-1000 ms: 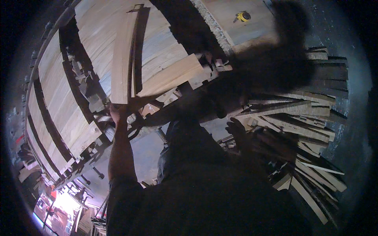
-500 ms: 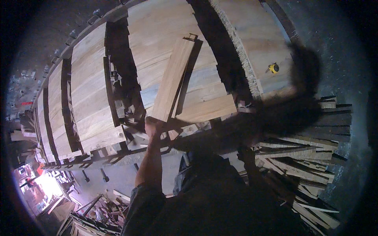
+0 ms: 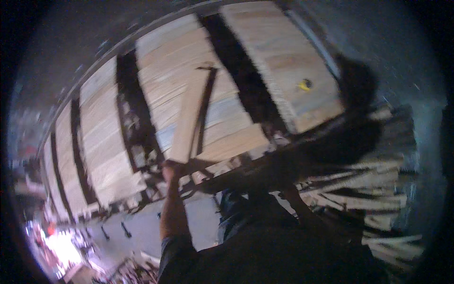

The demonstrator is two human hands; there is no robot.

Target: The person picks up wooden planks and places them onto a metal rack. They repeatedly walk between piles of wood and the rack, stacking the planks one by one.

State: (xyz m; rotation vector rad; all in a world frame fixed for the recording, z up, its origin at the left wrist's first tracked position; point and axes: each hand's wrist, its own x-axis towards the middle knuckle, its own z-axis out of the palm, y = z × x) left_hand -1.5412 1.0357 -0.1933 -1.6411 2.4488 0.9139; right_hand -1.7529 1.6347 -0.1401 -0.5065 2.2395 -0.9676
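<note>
One long pale wooden plank (image 3: 189,118) is the thing in hand: the left hand (image 3: 171,171) grips its near end with fingers closed round it, and from there the board runs up and slightly right, away from the person, its far end over the stacked lumber. Its long axis lies close to upright in the head view, crossing the boards beneath it at an angle. Beside its right edge runs a thin dark strip, shadow or a second piece; I cannot tell which. The right hand (image 3: 288,189) is lost in blur and shadow near the chest, so whether its fingers are open or closed cannot be told; the left is plainly the nearer one to the board. Beneath lie several pale stacks of sawn timber (image 3: 279,57), parted by dark gaps. On the right-hand stack sits a small yellow round object (image 3: 305,85), perhaps a tape measure. A heap of loose pale offcuts (image 3: 378,199) spreads at the right. No labels or signs can be made out.
</note>
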